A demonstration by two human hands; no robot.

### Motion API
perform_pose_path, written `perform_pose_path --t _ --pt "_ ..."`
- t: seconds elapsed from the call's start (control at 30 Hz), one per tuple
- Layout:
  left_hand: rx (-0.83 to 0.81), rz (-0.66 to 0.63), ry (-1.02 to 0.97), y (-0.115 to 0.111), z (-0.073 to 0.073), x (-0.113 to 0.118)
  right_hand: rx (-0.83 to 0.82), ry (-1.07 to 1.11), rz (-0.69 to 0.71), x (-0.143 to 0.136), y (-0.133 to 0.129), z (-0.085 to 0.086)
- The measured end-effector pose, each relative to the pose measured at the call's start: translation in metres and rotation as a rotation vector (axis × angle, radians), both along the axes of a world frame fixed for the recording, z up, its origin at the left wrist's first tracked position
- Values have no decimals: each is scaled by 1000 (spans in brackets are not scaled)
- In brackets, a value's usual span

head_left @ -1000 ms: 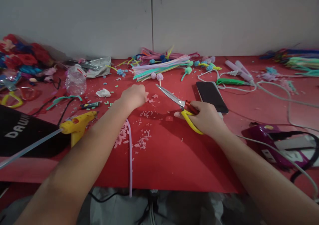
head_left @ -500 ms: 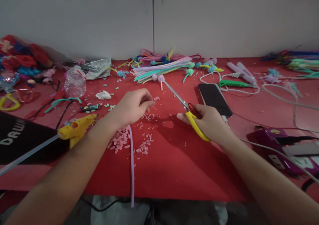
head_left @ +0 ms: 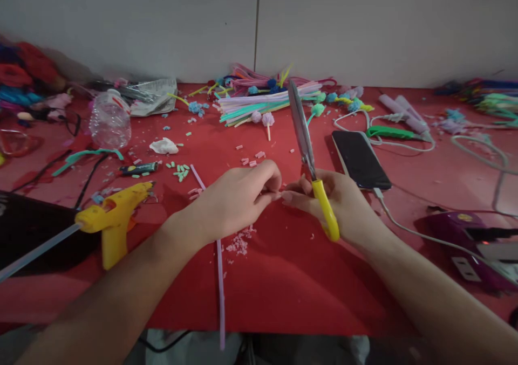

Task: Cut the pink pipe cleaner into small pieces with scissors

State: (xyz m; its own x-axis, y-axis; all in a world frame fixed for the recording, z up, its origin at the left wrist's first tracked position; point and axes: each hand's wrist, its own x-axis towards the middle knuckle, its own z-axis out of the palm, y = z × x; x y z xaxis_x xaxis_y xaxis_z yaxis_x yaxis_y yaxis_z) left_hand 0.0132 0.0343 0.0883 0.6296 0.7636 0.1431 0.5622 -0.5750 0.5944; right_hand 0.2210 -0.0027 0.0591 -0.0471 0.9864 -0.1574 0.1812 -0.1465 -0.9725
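Scissors (head_left: pixel 311 155) with a yellow handle are held in my right hand (head_left: pixel 340 200), their blades together and pointing up and away. My right thumb and index finger meet the fingertips of my left hand (head_left: pixel 243 195) over the middle of the table. Both hands pinch at this spot, but whatever lies between the fingertips is too small to make out. A long lilac pipe cleaner (head_left: pixel 220 295) runs beneath my left hand and past the table's front edge. Tiny pink clippings (head_left: pixel 239 242) lie beside it, and green cut pieces (head_left: pixel 181 172) lie farther left.
A yellow glue gun (head_left: pixel 117 208) and a clear bottle (head_left: pixel 110 119) stand on the left. Pipe cleaner bundles (head_left: pixel 259 103) lie at the back. To the right are a phone (head_left: pixel 360 159) on a cable and a purple power strip (head_left: pixel 457 235).
My hands have come together, fingertips meeting. The scissors have swung from pointing up-left to nearly upright. My left hand has moved right and down, and the view has shifted slightly.
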Motion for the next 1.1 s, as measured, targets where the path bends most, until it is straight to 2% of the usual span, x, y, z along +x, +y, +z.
perform_pose_path --t 0.17,0.3,0.4,0.63,0.97,1.1 --pt "28 -26 -18 2 -3 -1 42 55 -25 -1 -1 0" --pt "235 -60 36 4 -3 -6 53 81 -72 -1 -1 -1" --pt "306 -87 10 4 -4 -6 42 130 -83 -1 0 -2" --pt "317 -71 27 2 -7 0 45 110 -84 -1 -2 -1" --pt "333 -137 -61 7 -16 0 58 113 -29 0 -2 -3" --pt "321 -135 -80 6 -14 -2 33 83 -23 1 -2 -3"
